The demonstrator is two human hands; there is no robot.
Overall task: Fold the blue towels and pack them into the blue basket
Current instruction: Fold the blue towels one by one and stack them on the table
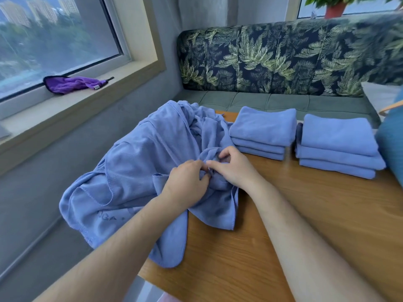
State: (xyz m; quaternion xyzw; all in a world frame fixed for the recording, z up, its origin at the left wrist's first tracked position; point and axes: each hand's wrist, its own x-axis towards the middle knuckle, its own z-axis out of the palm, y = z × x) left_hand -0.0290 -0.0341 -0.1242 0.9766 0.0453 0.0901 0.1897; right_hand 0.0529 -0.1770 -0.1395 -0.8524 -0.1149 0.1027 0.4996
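A heap of unfolded blue towels [139, 162] lies crumpled over the left end of the wooden table [294, 214], hanging past its left edge. My left hand [187, 182] and my right hand [233, 166] meet at the heap's right side, fingers curled and pinching a bunched fold of one towel. Two stacks of folded blue towels stand behind: one [262, 131] at the middle, one [337, 147] to its right, each three high. A blue object [391, 144], perhaps the basket, shows only as a sliver at the right edge.
A bench with a leaf-print backrest [283, 59] runs behind the table. A purple cloth [72, 83] lies on the windowsill at the left. A red plant pot [335, 8] stands on the far sill.
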